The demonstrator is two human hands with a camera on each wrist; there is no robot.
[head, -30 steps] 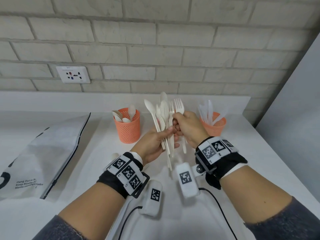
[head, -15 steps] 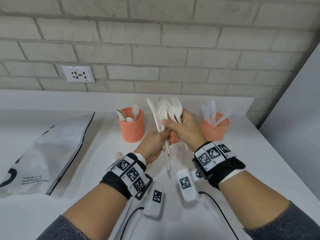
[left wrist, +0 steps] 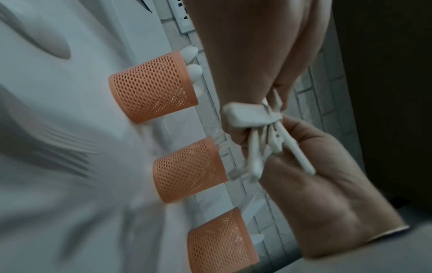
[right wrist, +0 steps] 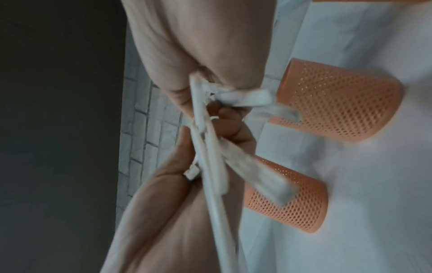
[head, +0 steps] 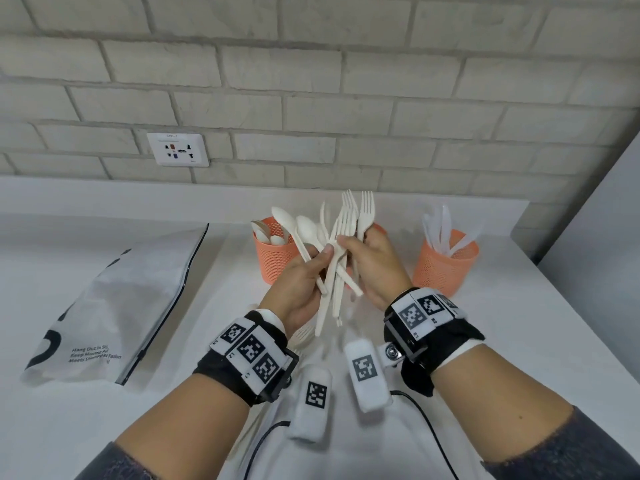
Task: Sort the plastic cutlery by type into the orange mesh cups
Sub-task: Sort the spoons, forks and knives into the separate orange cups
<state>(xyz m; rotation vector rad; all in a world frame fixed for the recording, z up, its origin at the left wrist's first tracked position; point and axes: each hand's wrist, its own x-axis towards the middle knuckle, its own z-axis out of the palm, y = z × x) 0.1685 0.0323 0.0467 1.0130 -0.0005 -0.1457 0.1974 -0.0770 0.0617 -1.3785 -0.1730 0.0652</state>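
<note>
Both hands hold one bunch of plastic cutlery (head: 341,251) in the air, just in front of the middle orange cup (left wrist: 189,170). The left hand (head: 301,282) grips the handles. The right hand (head: 372,268) pinches the forks (head: 360,213). The pieces look light, thin, bendy and slippery, so holding the handles low down seems best.

Both hands grip a blurred cutlery bundle (right wrist: 210,147), apparently handles; two orange mesh cups (right wrist: 339,103) beyond.
</note>
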